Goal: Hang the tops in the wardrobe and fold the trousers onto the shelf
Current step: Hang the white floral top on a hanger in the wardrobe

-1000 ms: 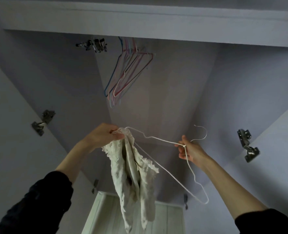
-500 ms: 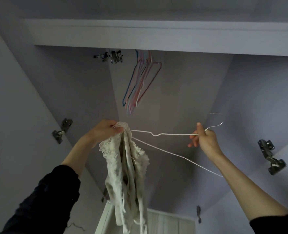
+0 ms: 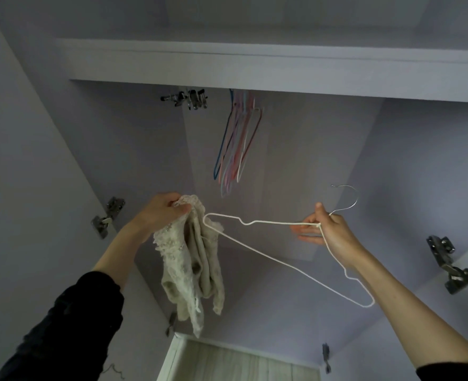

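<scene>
Both hands gripping: L hand [image 3: 162, 213] top [image 3: 191, 259], R hand [image 3: 327, 229] hanger [image 3: 268, 243]

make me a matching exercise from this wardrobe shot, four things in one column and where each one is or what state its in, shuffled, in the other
Things
1. lace top
2. white hanger
3. coloured hangers
4. door hinge

Place or state
A. hanging empty inside the wardrobe under the shelf
B. bunched up and gripped by the left hand
C. fixed to the wardrobe side at far right
D. pinched near its hook by the right hand, one end pushed into the cloth

Pairs: 1-B, 2-D, 3-A, 4-C
</scene>
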